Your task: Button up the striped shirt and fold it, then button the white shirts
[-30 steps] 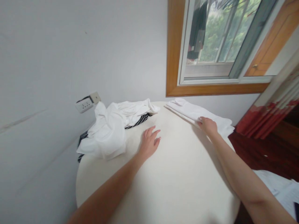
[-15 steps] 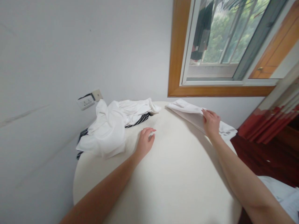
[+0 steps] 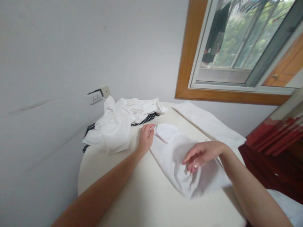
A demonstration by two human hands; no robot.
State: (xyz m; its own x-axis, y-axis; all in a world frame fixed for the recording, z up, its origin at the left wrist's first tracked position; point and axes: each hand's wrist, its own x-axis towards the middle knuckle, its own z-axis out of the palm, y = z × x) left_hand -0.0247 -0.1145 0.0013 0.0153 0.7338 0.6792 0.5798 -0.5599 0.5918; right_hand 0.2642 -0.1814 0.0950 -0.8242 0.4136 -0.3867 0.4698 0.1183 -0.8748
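A white garment (image 3: 169, 151) lies spread and rumpled across the middle of the round table. At its far left corner my left hand (image 3: 146, 137) rests with fingers curled, pinching the edge of the cloth. My right hand (image 3: 203, 154) is over the nearer right part of the garment, its fingers loosely bent and apart, slightly blurred. Creases bunch in the cloth just below those fingers. Behind it, along the table's back right edge, a folded white cloth (image 3: 208, 121) lies flat.
A heap of white clothes (image 3: 115, 126) with a black-and-white striped piece (image 3: 149, 118) sits at the table's back left, against the wall. A wall socket (image 3: 94, 97) is above it. Right of the cream table (image 3: 132, 198) are a red-and-white curtain (image 3: 274, 132) and dark floor.
A white garment now lies across the middle of the table, under both hands. My right hand has left the folded cloth at the back right and come nearer and left. My left hand has closed.
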